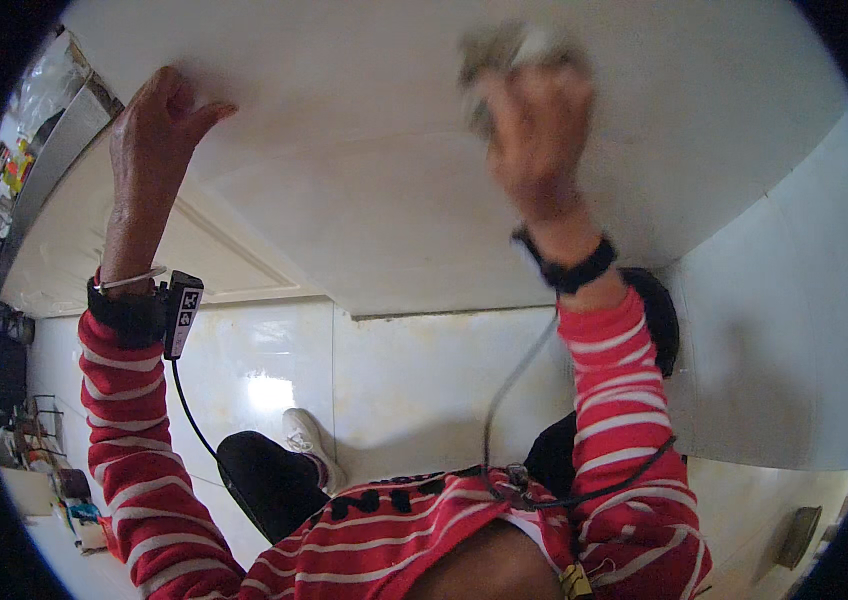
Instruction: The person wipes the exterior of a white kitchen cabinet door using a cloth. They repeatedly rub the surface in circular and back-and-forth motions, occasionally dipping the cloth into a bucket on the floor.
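Observation:
My right hand (544, 127) grips a crumpled greyish cloth (495, 56) against a pale, smooth panel or wall surface (364, 195). Both hand and cloth are blurred, so the cloth's exact kind is unclear. Over at the left, my left hand (158, 124) is raised close to the same surface, near its left edge. Its thumb stands apart from the curled fingers, and nothing shows between them. Whether this hand touches the surface cannot be made out.
A cream cabinet door (221, 247) and a counter edge (56, 157) with packets lie left. Below is a glossy tiled floor (439, 375). White tiled wall (776, 300) stands right. A cable (191, 405) runs from a small black device (184, 315) at my left wrist.

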`<state>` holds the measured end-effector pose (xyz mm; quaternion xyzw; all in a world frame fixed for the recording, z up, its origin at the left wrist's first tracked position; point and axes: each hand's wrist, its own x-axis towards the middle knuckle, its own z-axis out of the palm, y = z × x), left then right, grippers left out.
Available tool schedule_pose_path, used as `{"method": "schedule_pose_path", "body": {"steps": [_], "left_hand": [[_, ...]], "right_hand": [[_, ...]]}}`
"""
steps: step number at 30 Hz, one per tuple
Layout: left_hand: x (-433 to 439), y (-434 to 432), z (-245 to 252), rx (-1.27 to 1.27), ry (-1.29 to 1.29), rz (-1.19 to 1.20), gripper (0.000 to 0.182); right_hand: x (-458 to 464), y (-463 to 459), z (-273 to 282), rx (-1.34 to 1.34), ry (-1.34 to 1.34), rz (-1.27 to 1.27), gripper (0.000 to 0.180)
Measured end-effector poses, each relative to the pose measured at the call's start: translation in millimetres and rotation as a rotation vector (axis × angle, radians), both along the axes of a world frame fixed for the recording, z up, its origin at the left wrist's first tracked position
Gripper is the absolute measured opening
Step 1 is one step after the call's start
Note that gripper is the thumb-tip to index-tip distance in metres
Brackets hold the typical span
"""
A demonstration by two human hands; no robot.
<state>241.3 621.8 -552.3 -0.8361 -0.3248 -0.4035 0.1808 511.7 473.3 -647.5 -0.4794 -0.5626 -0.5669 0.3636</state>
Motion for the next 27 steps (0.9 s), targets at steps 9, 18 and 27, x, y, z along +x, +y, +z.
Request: {"method": "schedule_pose_path", "body": {"steps": [9, 18, 27], "left_hand": [[2, 0, 0, 0.023, 0.003, -0.011, 0.039], [-4, 20, -4, 0.050, 0.108, -0.127, 0.035], [-6, 20, -10, -0.068, -0.010, -0.096, 0.033]], "right_hand": [[13, -44, -18, -0.060, 0.136, -0.096, 0.026], [-35, 31, -47, -0.262, -0.014, 0.256, 0.022], [138, -107, -41, 0.403, 0.744, -0.273, 0.035]]}}
